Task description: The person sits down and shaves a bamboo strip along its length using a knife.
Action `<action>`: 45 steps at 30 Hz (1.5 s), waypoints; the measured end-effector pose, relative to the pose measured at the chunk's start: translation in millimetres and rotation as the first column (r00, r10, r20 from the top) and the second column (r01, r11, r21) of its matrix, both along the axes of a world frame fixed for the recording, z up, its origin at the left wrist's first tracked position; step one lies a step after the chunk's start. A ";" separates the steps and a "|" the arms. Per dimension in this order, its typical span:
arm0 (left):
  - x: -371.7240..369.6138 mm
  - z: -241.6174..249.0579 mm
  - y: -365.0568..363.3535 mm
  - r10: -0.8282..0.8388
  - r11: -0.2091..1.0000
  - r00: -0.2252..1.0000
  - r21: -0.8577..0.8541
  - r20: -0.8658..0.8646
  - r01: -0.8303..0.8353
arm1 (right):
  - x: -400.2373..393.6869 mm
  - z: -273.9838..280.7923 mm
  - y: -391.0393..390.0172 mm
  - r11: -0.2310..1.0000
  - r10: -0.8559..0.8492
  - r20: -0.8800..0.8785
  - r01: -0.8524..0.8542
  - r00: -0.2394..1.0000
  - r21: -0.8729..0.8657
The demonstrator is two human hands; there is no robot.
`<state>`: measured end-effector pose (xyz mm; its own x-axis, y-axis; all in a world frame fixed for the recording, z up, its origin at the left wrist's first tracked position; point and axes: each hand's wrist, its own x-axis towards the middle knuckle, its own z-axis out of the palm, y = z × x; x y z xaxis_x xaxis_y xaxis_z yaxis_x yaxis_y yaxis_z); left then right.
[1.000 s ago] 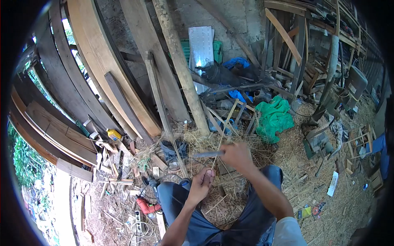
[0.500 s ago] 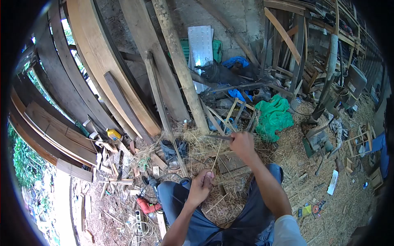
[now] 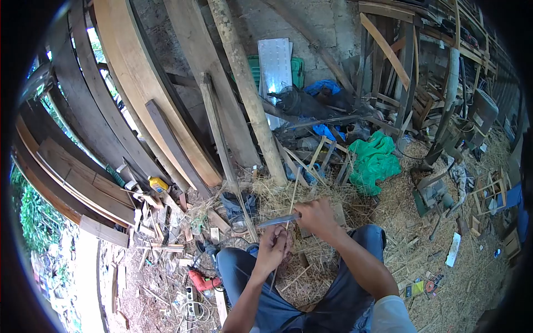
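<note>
My right hand (image 3: pixel 317 215) is closed around the handle of a knife (image 3: pixel 277 220), whose long grey blade points left. Just below it, my left hand (image 3: pixel 273 247) grips a thin pale wooden stick (image 3: pixel 293 194) that slants upward past the blade. The blade crosses the stick right above my left fingers and seems to touch it. The stick's lower end shows beneath the left hand, between my knees. The knife's handle is mostly hidden in my right fist.
Long planks (image 3: pixel 155 94) and a round pole (image 3: pixel 250 94) lean at the left and centre. A red power drill (image 3: pixel 202 280) lies by my left knee. Green plastic sheeting (image 3: pixel 375 164) is ahead to the right, near a machine (image 3: pixel 433 194). Shavings cover the ground.
My right hand has come down and left with the knife, from farther up the stick to just above my left hand. The left hand has shifted only slightly downward.
</note>
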<state>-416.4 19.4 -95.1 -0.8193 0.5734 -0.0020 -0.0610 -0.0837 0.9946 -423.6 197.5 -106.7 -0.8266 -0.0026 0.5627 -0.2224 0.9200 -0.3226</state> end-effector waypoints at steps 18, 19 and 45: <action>6.9 15.8 7.5 -0.020 0.998 0.997 0.056 0.072 0.016 | 4.2 2.4 -0.3 0.998 -0.027 -0.026 0.025 0.999 -0.053; 6.1 12.4 5.4 -0.014 0.998 0.992 0.061 0.126 0.006 | 3.6 0.0 -0.1 0.998 -0.026 -0.021 0.025 0.999 -0.056; 15.1 14.5 -2.8 0.024 0.999 0.999 0.020 0.048 -0.025 | -13.3 -9.8 23.6 0.962 -0.263 0.105 0.269 0.959 -0.046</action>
<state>-401.3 16.6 -80.6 -0.8326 0.5531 -0.0297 -0.1061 -0.1066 0.9886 -436.9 221.1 -116.5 -0.8437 0.2556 0.4721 0.0628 0.9203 -0.3861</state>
